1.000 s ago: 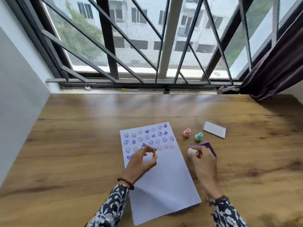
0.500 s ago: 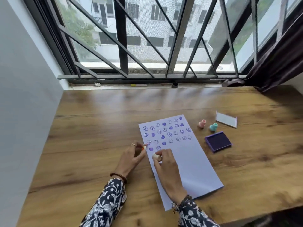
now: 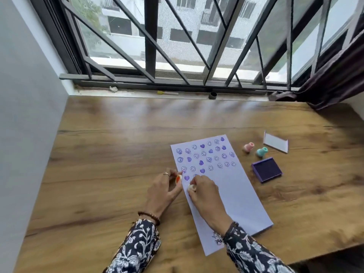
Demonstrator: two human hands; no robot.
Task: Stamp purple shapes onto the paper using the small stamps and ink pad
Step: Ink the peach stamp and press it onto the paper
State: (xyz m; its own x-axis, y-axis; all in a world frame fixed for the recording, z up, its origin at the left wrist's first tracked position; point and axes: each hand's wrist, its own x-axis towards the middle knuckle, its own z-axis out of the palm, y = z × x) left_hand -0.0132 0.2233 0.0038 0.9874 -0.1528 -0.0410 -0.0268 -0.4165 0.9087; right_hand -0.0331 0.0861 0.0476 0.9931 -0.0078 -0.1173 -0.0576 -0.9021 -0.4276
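On the wooden tabletop (image 3: 118, 154) I see a white rectangular paper sheet (image 3: 232, 198), long axis running from the near edge up and slightly left toward the barred window (image 3: 177, 46), far short edge pointing at the glass. Purple smiley and heart prints (image 3: 204, 154) fill the far part of the sheet in rough rows; near half blank.

My right hand (image 3: 204, 194) is over the sheet's left edge, fingers pinched shut on a small white stamp (image 3: 191, 187), pressed down at the paper just below the lowest prints; stamp axis looks roughly upright, can't tell exact tilt. My left hand (image 3: 163, 192) sits on the wood just left of the sheet, fingertips closed around a small orange-and-white stamp (image 3: 178, 179), close beside the paper edge.

Right of the sheet: a square purple ink pad (image 3: 267, 170), open, flat on the table. Beyond it a pink stamp (image 3: 248, 147) and a teal stamp (image 3: 262, 151), both tipped toward the sheet, near each other, apart from the pad. A white lid (image 3: 275, 144) lies just past them. Floral sleeves (image 3: 137, 247) on both arms, bead bracelet (image 3: 149, 215) on left wrist.
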